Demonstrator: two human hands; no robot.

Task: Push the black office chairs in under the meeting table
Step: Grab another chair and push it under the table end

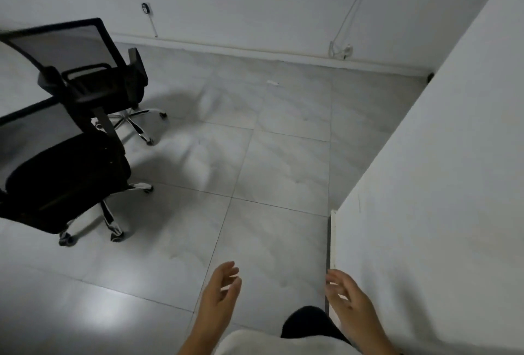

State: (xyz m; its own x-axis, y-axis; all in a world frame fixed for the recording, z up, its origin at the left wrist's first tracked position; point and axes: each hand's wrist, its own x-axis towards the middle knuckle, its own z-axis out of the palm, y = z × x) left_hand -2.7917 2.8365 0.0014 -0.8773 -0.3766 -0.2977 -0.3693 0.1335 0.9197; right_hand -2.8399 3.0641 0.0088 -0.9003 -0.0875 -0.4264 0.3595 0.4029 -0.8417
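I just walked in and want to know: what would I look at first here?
Probably the two black office chairs on shiny wheeled legs, standing close together at the left on the grey tiled floor. Next, the person's bare hands, left hand and right hand, held out empty at the bottom, beside a white wall.

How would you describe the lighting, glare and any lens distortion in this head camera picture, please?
Head view: dim, cool light; a soft glare patch on the floor tiles at lower left; diffuse shadows beside the near chair and far chair; wide-angle bending curves the skirting line; slight softness overall, and both the left hand and right hand look a little smeared.
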